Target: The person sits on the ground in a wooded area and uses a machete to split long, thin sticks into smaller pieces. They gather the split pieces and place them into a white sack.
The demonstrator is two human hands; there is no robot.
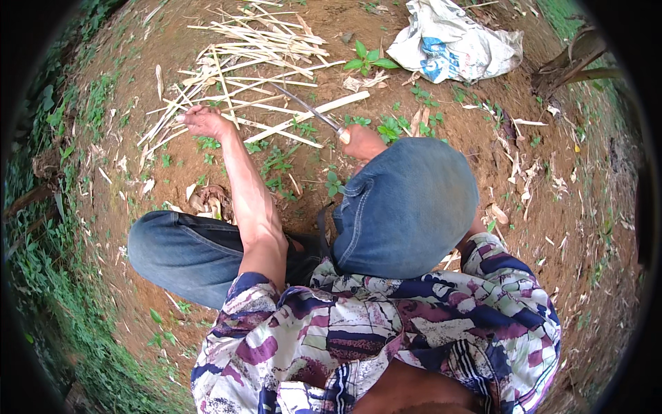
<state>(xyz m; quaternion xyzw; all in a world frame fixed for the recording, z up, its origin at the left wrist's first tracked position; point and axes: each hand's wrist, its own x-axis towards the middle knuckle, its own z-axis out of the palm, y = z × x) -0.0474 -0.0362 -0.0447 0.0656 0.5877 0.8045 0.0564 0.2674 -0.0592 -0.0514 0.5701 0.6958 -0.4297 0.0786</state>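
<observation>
My left arm reaches forward to the near left edge of a loose pile of split pale sticks (258,45). The fingers of my left hand (207,122) are curled in among the stick ends, and whether anything is between them I cannot make out. Beside my raised right knee, my right hand (363,143) is closed round the handle of a knife (307,107). Its long thin blade points forward and left, over the sticks. A wider pale strip (317,116) lies on the soil just beyond the blade, angled across small green plants.
A crumpled white sack (458,45) with blue print lies at the far right, near a dry brown stump (569,62). A leafy seedling (369,58) grows beside the pile. Dry husks (210,200) lie by my left knee; green growth (62,310) lines the left.
</observation>
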